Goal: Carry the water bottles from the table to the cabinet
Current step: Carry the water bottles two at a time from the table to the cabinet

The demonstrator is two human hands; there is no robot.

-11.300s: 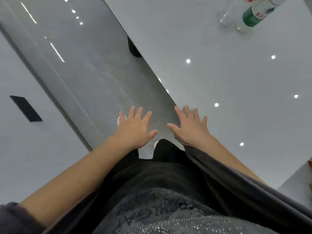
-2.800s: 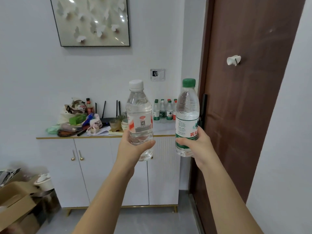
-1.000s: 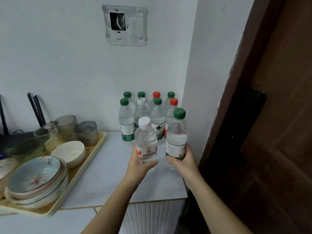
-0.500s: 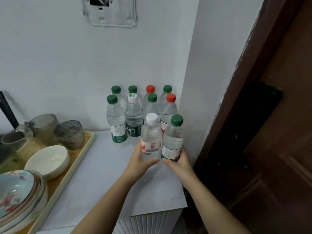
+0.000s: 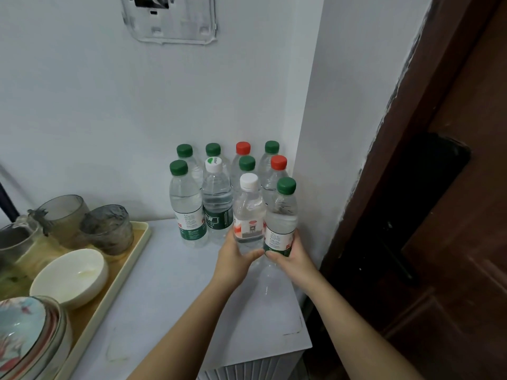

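Note:
My left hand grips a clear white-capped water bottle with a red-and-white label. Beside it my right hand grips a green-capped water bottle. Both bottles stand upright and close together at the front of a cluster of several bottles with green, red and white caps, in the back right corner of the white cabinet top. My fingers hide the bases, so I cannot tell whether the two bottles touch the surface.
A beige tray on the left holds glass cups, a white bowl and stacked patterned plates. A white wall corner rises right of the bottles, with a dark brown door beyond. The cabinet's front edge is near my forearms.
Both hands have carried the two bottles forward and down to the front of the bottle cluster. The view has moved closer to the cabinet corner.

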